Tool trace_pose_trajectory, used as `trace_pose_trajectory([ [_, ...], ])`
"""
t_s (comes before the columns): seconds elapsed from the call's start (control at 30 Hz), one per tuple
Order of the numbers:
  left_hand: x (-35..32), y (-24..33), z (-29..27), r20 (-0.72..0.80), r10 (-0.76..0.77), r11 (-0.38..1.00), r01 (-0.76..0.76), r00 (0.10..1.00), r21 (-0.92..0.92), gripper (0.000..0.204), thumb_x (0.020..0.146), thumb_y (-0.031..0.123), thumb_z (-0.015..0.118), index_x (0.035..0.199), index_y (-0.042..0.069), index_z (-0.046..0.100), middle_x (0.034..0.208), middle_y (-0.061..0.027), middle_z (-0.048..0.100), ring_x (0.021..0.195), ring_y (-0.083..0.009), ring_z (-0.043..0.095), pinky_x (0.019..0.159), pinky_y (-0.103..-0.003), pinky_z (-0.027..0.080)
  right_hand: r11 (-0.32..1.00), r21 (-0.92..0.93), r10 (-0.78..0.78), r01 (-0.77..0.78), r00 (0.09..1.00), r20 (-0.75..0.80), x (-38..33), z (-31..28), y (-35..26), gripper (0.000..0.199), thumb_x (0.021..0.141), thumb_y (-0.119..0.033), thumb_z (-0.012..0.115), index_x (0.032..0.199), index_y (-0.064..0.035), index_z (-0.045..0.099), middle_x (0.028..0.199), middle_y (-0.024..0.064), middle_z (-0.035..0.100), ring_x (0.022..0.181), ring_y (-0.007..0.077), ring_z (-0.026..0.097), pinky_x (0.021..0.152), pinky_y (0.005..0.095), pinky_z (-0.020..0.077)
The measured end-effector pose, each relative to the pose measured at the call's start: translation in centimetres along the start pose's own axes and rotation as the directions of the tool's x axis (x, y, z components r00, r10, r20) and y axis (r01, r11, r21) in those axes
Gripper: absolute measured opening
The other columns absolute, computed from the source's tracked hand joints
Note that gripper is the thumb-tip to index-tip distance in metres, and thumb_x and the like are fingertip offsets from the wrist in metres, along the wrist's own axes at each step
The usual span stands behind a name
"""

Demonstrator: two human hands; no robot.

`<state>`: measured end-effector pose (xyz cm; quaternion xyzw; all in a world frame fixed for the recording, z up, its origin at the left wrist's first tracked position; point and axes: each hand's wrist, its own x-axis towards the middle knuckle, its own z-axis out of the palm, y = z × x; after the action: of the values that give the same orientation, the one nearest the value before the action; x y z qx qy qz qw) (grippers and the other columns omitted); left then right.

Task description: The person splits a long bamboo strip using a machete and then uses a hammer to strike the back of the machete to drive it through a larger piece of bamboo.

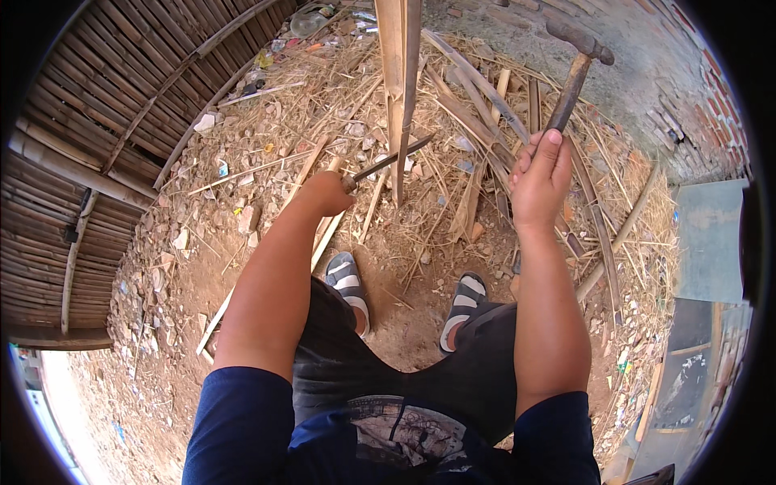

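Observation:
In my left hand is the handle of a long knife, its dark blade pointing away to the right. The blade crosses a tall split bamboo pole near its lower end; whether it is lodged in the bamboo or lies against it, I cannot tell. The pole stands upright in front of me, with a gap between two strips. On the right, my right hand grips the wooden handle of a hammer. The hammer's rusty metal head is raised, apart from knife and bamboo.
Split bamboo pieces and shavings litter the ground beyond my feet, with stones and rubbish among them. A bamboo slat wall stands left, a worn plaster and brick wall at the far right. Grey panels lean at the right.

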<state>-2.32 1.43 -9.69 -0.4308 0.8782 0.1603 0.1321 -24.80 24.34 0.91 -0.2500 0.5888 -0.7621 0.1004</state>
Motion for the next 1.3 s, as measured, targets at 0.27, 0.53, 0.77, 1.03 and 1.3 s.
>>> trace_pose_trajectory([
  [0.27,0.5,0.9,0.6,0.024,-0.025,1.0,0.025,0.999,-0.007,0.05,0.083,0.041,0.072,0.116,0.004,0.071,0.116,-0.0187,0.072,0.108,-0.0343,0.069,0.094,-0.043,0.055,0.491,-0.866,0.357,0.093,0.885,0.297,-3.6,1.0,11.0,0.045,0.107,-0.043,0.042,0.102,-0.0008,0.058,0.083,0.0253,0.067,0.081,0.0461,0.066,0.073,0.0562,0.0495],
  [0.53,-0.6,1.3,0.0,0.061,-0.051,0.998,0.049,0.997,0.027,0.048,0.086,0.041,0.07,0.119,0.006,0.071,0.119,-0.0158,0.072,0.111,-0.032,0.069,0.095,-0.043,0.055,0.543,-0.839,0.402,0.012,0.874,0.273,-3.2,1.3,11.7,0.052,0.106,-0.048,0.042,0.099,0.0,0.062,0.081,0.024,0.067,0.083,0.045,0.066,0.074,0.0535,0.0493],
  [0.77,0.6,1.4,0.3,0.086,-0.077,0.997,0.077,0.993,0.001,0.053,0.085,0.044,0.072,0.122,0.006,0.07,0.122,-0.016,0.071,0.114,-0.0331,0.068,0.098,-0.043,0.054,0.963,-0.217,0.196,-0.157,0.965,0.172,-0.3,2.9,1.7,0.05,0.109,-0.048,0.04,0.094,-0.003,0.056,0.066,0.0023,0.051,0.058,0.0139,0.052,0.054,0.0324,0.0433],
  [1.03,1.3,1.4,0.1,0.067,-0.061,0.997,0.063,0.996,-0.038,0.054,0.084,0.045,0.073,0.119,0.004,0.071,0.122,-0.0178,0.071,0.113,-0.0342,0.068,0.098,-0.043,0.054,0.83,-0.532,-0.118,0.169,0.985,0.128,0.0,2.5,7.2,0.048,0.109,-0.046,0.037,0.103,-0.0025,0.056,0.071,0.0117,0.06,0.065,0.0303,0.062,0.064,0.0452,0.0495],
  [1.3,1.6,-0.6,0.6,0.093,-0.082,0.994,0.088,0.992,-0.072,0.05,0.083,0.042,0.071,0.113,0.003,0.073,0.114,-0.0191,0.072,0.107,-0.0335,0.07,0.093,-0.042,0.055,0.536,-0.844,0.425,-0.021,0.87,0.249,-3.3,2.3,14.2,0.055,0.105,-0.049,0.043,0.094,0.0001,0.064,0.087,0.0255,0.068,0.085,0.0472,0.064,0.077,0.0536,0.0481],
])
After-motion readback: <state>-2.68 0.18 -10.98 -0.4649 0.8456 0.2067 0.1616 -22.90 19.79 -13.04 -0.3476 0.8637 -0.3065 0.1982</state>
